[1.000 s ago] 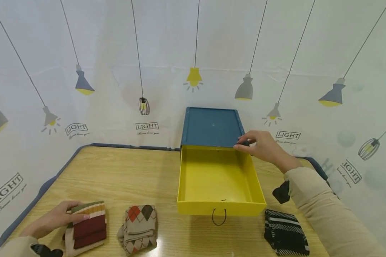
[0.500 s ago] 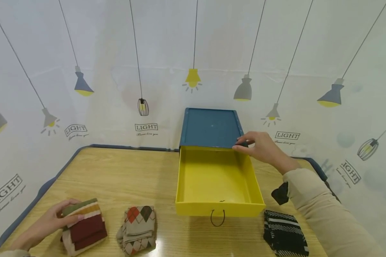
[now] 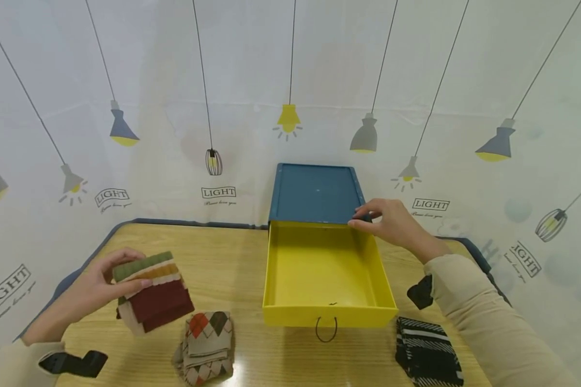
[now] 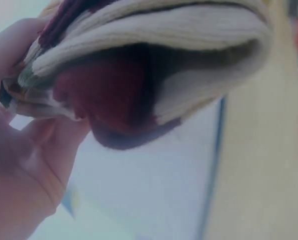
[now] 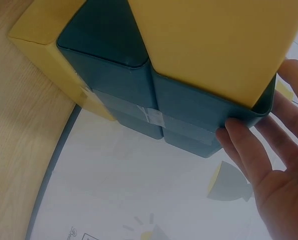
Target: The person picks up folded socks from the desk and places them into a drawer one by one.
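My left hand (image 3: 94, 287) grips a folded pair of striped socks (image 3: 162, 303) in green, cream, mustard and maroon, held up over the left side of the table. Its thumb lies across the front; the left wrist view shows the fold of the socks (image 4: 158, 30) from close by. My right hand (image 3: 392, 223) holds the front right corner of a blue storage box (image 3: 317, 191), thumb at the front edge. The box's yellow drawer (image 3: 319, 269) is pulled out toward me with nothing inside, a dark loop handle (image 3: 326, 337) on its front.
Folded beige argyle socks (image 3: 208, 349) lie left of the drawer on the wooden table (image 3: 193, 247). Black-and-white folded socks (image 3: 428, 352) lie to its right. Clear tape (image 5: 153, 117) joins two blue shells in the right wrist view. A lamp-print cloth (image 3: 252, 80) hangs behind.
My left hand has lifted the striped socks off the table and carried them up and to the right. My right hand stays at the box corner.
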Demonstrator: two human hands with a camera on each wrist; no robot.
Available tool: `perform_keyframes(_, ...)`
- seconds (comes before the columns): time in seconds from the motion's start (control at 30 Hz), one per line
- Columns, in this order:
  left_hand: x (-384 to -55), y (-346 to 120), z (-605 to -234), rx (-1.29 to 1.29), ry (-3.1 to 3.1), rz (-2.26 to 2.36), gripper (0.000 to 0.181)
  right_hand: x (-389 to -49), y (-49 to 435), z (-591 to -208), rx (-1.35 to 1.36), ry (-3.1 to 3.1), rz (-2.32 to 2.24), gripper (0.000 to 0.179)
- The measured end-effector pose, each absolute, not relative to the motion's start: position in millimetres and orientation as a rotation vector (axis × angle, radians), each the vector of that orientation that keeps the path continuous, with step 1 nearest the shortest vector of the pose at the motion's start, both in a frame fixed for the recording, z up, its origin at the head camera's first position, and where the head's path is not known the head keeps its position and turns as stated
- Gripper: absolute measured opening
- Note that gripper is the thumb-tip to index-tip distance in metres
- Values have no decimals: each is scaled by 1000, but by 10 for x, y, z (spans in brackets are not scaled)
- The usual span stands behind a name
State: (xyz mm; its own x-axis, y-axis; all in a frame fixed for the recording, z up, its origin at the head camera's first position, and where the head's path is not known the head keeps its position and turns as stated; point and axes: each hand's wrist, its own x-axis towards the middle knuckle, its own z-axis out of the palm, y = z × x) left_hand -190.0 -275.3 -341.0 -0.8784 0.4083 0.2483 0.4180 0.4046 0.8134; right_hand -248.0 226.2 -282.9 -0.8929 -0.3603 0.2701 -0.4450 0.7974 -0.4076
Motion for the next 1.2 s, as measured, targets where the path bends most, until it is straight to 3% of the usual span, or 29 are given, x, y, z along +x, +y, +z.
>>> perform_keyframes(0.3,-2013,-2052,-2665,-1081,-2553,-1571,32,-2495,2242,-2835,641,-2798,716,24)
perform_keyframes(0.5,-2116,-1554,-2379,-1217,-2423,-1779,31,-2501,2254,-2831,649,-2781,718,24)
perform_keyframes(0.77,-2226,-888,-2262,-1207,-2404,-1769,32,-2502,2269,-2846,643,-2790,707,25)
perform_keyframes(1.2,-2446,-293,-2380,-1312,-2736,-1386,30,-2508,2277,-2819,670,-2791,658,22)
